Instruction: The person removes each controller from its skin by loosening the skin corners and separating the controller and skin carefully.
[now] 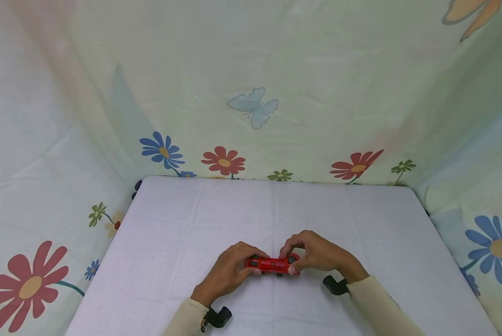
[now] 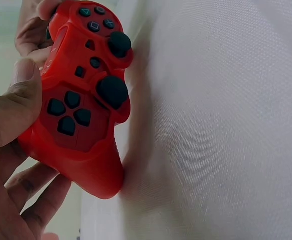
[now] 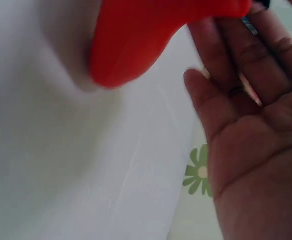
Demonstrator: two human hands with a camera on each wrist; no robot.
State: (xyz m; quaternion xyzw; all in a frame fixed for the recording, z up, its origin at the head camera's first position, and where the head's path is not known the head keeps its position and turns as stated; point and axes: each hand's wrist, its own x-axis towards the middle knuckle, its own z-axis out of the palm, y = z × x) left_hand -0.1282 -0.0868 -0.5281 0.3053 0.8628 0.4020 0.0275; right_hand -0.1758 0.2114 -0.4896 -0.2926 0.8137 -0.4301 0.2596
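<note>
A red game controller (image 1: 273, 265) is held upright on its edge over the white table, its top side facing up. My left hand (image 1: 231, 267) grips its left end, thumb on the near side and fingers behind. The left wrist view shows the face of the controller (image 2: 78, 162), with black direction buttons, two thumbsticks and symbol buttons. My right hand (image 1: 320, 252) pinches the right end between thumb and fingers. Seen from the right wrist, one red handle of the controller (image 3: 123, 55) points down close to the cloth, beside the right hand (image 3: 261, 145), some of whose fingers are extended.
A white cloth covers the table (image 1: 184, 219). Behind it and along both sides hangs a pale curtain (image 1: 310, 93) printed with flowers and butterflies. Small black devices sit at the left wrist (image 1: 218, 317) and right wrist (image 1: 335, 285).
</note>
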